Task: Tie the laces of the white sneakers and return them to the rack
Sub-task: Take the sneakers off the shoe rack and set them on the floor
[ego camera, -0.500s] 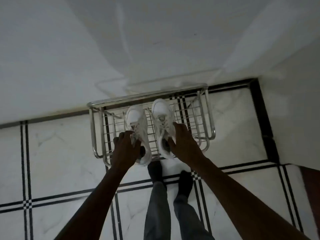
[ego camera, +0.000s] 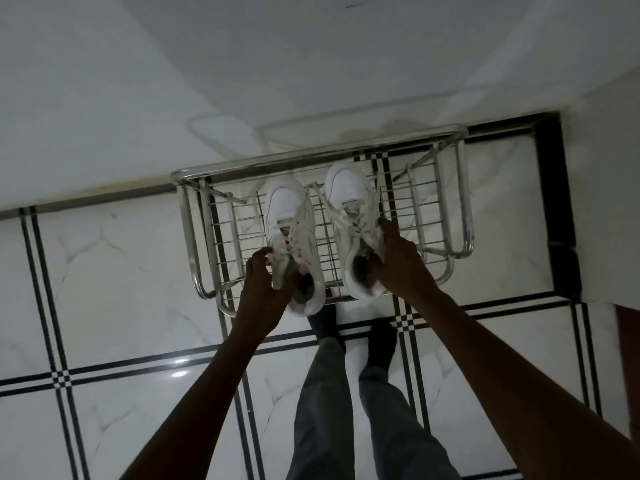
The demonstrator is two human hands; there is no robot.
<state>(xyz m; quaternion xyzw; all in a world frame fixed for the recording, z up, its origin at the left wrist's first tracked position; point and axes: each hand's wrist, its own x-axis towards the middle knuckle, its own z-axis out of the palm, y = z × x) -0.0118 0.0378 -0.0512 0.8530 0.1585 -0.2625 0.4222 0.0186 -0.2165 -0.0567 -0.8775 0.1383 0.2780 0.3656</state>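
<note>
Two white sneakers sit over the top shelf of a chrome wire shoe rack point(ego camera: 194, 237) that stands against the wall. My left hand point(ego camera: 265, 289) grips the left sneaker point(ego camera: 289, 216) at its collar and heel, with the thumb inside the opening. My right hand point(ego camera: 398, 265) holds the right sneaker point(ego camera: 349, 202) by its outer side and heel. Both toes point toward the wall. The laces look loose and untidy across both tongues. Whether the soles rest on the wires or hover just above them I cannot tell.
White marble floor tiles with black double lines point(ego camera: 104, 368) surround the rack. My legs in grey trousers point(ego camera: 329, 410) and dark socks stand just in front of it. A wall corner with a black skirting point(ego camera: 561, 202) lies to the right, a brown door edge point(ego camera: 627, 358) beyond.
The view has drawn closer to the rack. Both hands keep their hold on the sneakers, which sit slightly farther apart and deeper over the shelf.
</note>
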